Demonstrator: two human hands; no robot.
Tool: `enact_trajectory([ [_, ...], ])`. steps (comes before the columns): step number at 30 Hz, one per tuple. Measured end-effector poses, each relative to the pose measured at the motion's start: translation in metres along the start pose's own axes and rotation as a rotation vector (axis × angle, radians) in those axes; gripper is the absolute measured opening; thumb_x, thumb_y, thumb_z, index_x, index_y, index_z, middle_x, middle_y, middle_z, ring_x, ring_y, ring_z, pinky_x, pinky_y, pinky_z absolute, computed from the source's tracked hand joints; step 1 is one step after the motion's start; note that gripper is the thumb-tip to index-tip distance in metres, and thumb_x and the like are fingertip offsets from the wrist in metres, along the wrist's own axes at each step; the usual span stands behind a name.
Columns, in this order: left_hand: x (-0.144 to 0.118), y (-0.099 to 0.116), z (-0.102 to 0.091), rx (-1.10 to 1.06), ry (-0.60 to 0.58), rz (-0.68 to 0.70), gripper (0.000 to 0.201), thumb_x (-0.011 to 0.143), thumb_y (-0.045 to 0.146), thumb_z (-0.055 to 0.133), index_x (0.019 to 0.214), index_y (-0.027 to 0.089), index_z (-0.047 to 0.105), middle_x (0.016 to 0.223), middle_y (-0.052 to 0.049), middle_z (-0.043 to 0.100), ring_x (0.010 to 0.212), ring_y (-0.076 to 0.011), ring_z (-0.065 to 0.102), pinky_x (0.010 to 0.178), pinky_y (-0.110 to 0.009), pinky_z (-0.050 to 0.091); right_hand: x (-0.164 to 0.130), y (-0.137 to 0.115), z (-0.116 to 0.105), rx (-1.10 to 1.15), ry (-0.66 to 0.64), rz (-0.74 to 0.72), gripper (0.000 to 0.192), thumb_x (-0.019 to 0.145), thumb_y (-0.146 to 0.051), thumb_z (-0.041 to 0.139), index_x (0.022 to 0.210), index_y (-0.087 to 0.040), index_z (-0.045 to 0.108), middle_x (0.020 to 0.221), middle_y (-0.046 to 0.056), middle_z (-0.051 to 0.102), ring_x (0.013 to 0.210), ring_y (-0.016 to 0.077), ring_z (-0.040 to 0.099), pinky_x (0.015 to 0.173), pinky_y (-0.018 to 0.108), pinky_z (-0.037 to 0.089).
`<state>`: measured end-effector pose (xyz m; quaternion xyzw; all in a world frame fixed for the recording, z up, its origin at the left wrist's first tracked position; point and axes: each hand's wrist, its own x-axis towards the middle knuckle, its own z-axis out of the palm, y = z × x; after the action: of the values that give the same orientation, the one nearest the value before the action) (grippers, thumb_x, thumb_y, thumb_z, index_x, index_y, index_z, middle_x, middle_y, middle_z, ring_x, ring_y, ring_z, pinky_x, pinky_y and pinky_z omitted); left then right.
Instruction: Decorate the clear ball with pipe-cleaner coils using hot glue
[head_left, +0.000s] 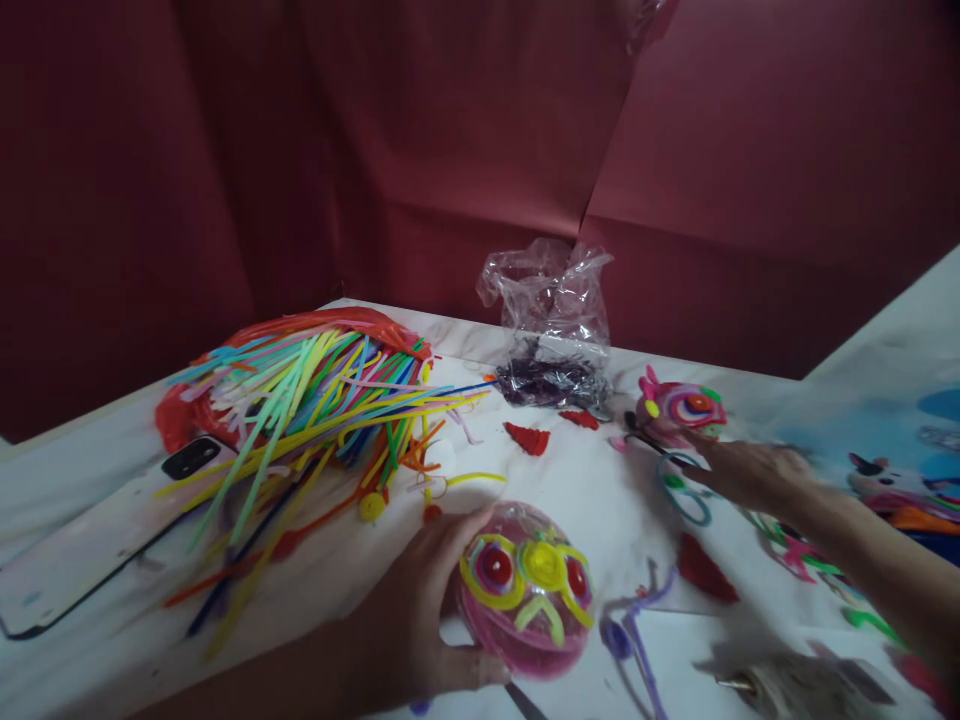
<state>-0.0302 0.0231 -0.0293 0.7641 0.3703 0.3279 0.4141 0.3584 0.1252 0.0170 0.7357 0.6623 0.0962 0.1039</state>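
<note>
My left hand (420, 610) grips a pink ball-shaped craft face (525, 590) with yellow pipe-cleaner rings and red eyes, held at the near edge of the white table (600, 500). My right hand (739, 470) reaches out over the table's right side and is blurred. Its fingers lie by a pair of scissors (667, 455) with light blue handles; whether they grip them I cannot tell. Just beyond the scissors sits a second pink craft (682, 405) with coloured spirals.
A big heap of coloured pipe cleaners (315, 400) covers the left of the table, with a phone (97, 540) beside it. A crumpled clear plastic bag (551, 320) stands at the back. Red scraps (529, 438), a purple pipe cleaner (637, 630) and a printed sheet (885, 470) lie around.
</note>
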Motion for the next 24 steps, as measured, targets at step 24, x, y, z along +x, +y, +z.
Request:
enact_trajectory([
  [24, 0.001, -0.001, 0.000, 0.008, 0.003, -0.001, 0.094, 0.055, 0.029, 0.075, 0.136, 0.023, 0.030, 0.137, -0.010, 0.041, 0.124, -0.0321, 0.038, 0.106, -0.047, 0.029, -0.017, -0.001, -0.015, -0.002, -0.175, 0.129, 0.025, 0.098, -0.028, 0.047, 0.117, -0.011, 0.051, 0.094, 0.006, 0.056, 0.085, 0.0159, 0.058, 0.079, 0.032, 0.049],
])
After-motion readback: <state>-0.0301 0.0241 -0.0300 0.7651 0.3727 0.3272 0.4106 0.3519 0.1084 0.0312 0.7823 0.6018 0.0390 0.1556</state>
